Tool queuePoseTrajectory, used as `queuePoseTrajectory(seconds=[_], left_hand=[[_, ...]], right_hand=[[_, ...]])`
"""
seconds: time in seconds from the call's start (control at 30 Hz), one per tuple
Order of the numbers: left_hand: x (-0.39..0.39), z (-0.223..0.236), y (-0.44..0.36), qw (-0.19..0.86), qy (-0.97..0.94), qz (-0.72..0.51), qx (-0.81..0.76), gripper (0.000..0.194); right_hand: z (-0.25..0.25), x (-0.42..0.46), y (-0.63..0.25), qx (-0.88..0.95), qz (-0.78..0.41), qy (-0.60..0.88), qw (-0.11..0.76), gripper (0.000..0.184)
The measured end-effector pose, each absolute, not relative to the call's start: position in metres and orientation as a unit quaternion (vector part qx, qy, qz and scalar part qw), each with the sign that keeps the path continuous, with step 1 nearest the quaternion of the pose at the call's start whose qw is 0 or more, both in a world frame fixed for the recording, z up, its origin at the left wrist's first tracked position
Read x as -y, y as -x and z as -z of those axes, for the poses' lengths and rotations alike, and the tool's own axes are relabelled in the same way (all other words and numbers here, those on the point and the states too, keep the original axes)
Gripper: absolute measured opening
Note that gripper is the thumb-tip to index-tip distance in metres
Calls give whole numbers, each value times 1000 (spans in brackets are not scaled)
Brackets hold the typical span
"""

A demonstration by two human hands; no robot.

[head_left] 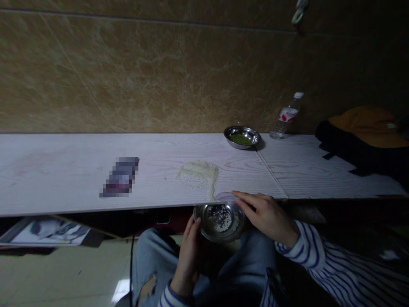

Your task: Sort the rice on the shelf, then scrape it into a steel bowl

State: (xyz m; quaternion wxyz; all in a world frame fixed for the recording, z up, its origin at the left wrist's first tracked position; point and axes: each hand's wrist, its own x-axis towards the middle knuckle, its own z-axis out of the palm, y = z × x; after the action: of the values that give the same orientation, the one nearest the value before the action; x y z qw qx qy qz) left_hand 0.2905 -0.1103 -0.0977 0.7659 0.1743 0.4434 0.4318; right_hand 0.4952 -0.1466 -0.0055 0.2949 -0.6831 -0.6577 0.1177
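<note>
Just below the table's front edge, my left hand (191, 245) grips the left rim of a steel bowl (207, 233), which has white rice grains (223, 221) in it. My right hand (263, 213) pinches a clear, round-edged plastic piece (226, 196) at the table edge, above the bowl; its exact kind is hard to make out. A spread pile of rice (200, 170) lies on the tabletop, and a narrow trail of it runs down to the edge beside the plastic piece.
On the pale wood-grain table (64, 170) stands a second steel bowl (242, 145) with small green beans. Behind it to the right are a water bottle (287, 115) and an orange and black cap (367, 128). A pixelated flat object (120, 177) lies at left. An open drawer (57, 232) juts out below.
</note>
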Motion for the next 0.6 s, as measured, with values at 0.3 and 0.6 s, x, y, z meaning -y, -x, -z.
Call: queuePoseTrajectory(seconds=[0.3, 0.6], left_hand=[[109, 97, -289, 770, -155, -435, -440, 41], [108, 106, -277, 788, -152, -423, -420, 46]], right_hand=[[5, 136, -511, 613, -146, 698, 341, 32], [14, 14, -576, 452, -224, 734, 455, 32]])
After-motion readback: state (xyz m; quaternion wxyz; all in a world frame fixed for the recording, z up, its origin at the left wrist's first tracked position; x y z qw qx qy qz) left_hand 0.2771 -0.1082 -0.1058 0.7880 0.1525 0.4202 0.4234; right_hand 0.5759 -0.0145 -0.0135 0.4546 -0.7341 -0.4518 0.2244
